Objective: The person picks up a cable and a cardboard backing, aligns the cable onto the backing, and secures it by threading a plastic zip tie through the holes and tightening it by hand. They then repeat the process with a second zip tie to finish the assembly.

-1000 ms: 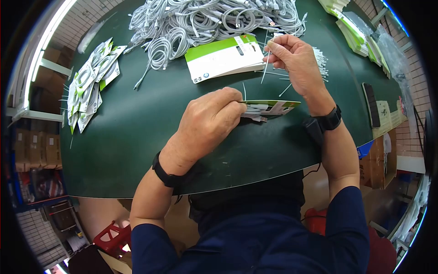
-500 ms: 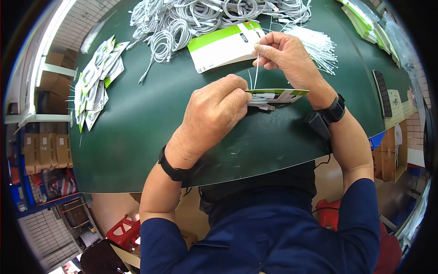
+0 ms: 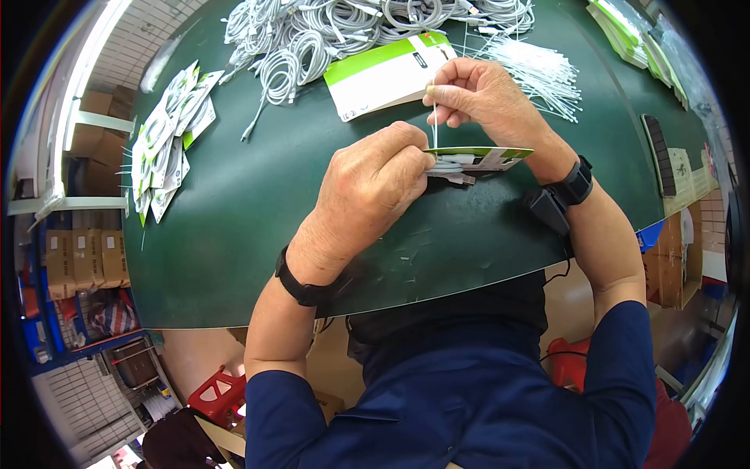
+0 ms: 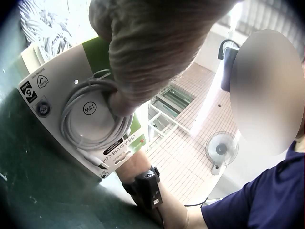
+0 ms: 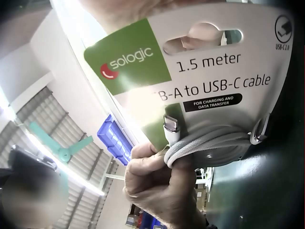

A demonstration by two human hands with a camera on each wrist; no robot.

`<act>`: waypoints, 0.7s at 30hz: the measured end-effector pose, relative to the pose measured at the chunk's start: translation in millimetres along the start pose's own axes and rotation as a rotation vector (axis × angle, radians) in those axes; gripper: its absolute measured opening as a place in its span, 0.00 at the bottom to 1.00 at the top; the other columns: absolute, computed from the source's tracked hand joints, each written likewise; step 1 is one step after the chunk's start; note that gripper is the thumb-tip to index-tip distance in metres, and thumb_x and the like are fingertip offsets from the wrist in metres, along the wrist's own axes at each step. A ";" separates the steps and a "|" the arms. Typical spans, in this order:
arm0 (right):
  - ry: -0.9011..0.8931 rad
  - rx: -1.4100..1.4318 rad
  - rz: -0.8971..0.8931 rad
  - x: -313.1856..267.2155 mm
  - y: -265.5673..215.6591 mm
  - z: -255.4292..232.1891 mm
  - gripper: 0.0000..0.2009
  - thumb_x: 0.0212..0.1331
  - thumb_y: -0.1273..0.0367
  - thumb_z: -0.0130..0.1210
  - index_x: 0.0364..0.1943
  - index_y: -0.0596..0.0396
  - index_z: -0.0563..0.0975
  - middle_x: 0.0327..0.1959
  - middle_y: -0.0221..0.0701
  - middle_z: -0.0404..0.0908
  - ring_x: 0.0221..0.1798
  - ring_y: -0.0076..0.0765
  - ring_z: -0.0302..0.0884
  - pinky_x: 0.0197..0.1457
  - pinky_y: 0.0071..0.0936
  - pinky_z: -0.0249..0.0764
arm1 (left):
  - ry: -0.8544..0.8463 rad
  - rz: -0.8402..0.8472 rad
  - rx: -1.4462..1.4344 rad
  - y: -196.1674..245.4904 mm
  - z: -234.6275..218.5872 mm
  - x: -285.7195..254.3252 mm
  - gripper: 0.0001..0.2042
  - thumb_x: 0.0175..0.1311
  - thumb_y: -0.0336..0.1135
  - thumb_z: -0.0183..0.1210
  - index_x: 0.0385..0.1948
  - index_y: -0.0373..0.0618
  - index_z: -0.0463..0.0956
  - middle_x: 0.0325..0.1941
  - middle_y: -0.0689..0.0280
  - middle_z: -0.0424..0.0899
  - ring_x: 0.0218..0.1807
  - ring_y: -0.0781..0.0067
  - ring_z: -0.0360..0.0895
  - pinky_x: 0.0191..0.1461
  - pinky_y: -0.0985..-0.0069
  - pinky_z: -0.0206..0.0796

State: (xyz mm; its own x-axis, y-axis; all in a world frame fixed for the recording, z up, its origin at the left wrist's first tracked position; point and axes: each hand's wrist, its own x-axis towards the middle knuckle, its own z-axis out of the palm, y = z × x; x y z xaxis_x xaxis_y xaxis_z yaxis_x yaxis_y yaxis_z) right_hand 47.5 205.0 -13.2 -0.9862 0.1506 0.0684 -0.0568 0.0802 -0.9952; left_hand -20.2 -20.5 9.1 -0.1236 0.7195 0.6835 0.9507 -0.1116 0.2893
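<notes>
Item: backing card (image 3: 488, 159) with coiled USB cable (image 4: 90, 119), held level just above green table (image 3: 234, 234), left hand (image 3: 375, 184) pinching coil to card to steady it, right hand (image 3: 480, 98) pinching upright white tie (image 3: 434, 129); loose cable heap (image 3: 351, 31), card stack (image 3: 387, 74) behind, nothing obstructing.

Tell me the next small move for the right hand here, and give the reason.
Probably draw the thin white tie further up. The right hand pinches its top end above the card, and the left hand grips the coiled cable against the card, so the tie looks ready to tighten.
</notes>
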 end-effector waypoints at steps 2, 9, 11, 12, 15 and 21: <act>-0.099 0.081 0.032 -1.4 -6.7 2.6 0.06 0.72 0.69 0.61 0.43 0.58 0.82 0.36 0.31 0.89 0.36 0.21 0.88 0.40 0.16 0.84 | 0.004 0.003 -0.001 0.4 -0.1 0.4 0.12 0.44 0.16 0.70 0.30 0.40 0.78 0.36 0.64 0.84 0.29 0.65 0.83 0.32 0.72 0.76; -0.356 0.219 0.068 -2.6 -9.0 -1.5 0.05 0.68 0.70 0.66 0.40 0.55 0.82 0.35 0.26 0.87 0.37 0.17 0.84 0.43 0.14 0.80 | 0.016 0.011 0.005 -0.3 0.8 0.9 0.12 0.44 0.16 0.70 0.30 0.40 0.78 0.37 0.64 0.85 0.30 0.65 0.84 0.32 0.72 0.77; -0.356 0.223 0.086 -4.5 -14.2 -2.8 0.05 0.67 0.70 0.66 0.40 0.55 0.82 0.34 0.24 0.86 0.37 0.16 0.82 0.43 0.14 0.79 | 0.009 0.017 0.012 -0.9 0.8 1.6 0.13 0.44 0.17 0.71 0.30 0.40 0.78 0.38 0.64 0.85 0.30 0.65 0.84 0.33 0.71 0.77; -0.349 0.224 0.088 -5.2 -14.9 -1.2 0.05 0.68 0.70 0.66 0.40 0.56 0.82 0.34 0.24 0.86 0.36 0.16 0.81 0.43 0.14 0.78 | 0.005 0.018 0.017 -0.9 0.4 1.6 0.13 0.44 0.17 0.71 0.30 0.41 0.78 0.38 0.64 0.85 0.30 0.65 0.84 0.33 0.71 0.78; -0.354 0.237 0.113 -4.3 -15.7 1.0 0.06 0.69 0.68 0.65 0.42 0.56 0.82 0.34 0.24 0.85 0.36 0.15 0.80 0.41 0.14 0.77 | -0.031 0.040 0.079 0.9 -2.3 3.0 0.13 0.44 0.19 0.71 0.30 0.42 0.78 0.39 0.65 0.86 0.31 0.66 0.85 0.33 0.72 0.78; -0.435 0.170 0.176 -3.6 -12.0 -1.7 0.09 0.69 0.66 0.64 0.44 0.58 0.83 0.35 0.25 0.86 0.35 0.15 0.80 0.41 0.15 0.77 | -0.027 0.067 0.096 -0.3 -0.9 0.4 0.12 0.44 0.20 0.71 0.28 0.44 0.77 0.40 0.67 0.87 0.32 0.68 0.86 0.33 0.73 0.77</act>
State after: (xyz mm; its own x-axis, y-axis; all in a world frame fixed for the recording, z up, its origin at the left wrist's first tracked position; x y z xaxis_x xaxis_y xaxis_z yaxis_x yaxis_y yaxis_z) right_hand 52.0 205.1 -1.4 -0.9545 -0.2805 -0.1011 0.1272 -0.0765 -0.9889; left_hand -20.8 -20.8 9.9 -0.0524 0.7309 0.6805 0.9796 -0.0948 0.1773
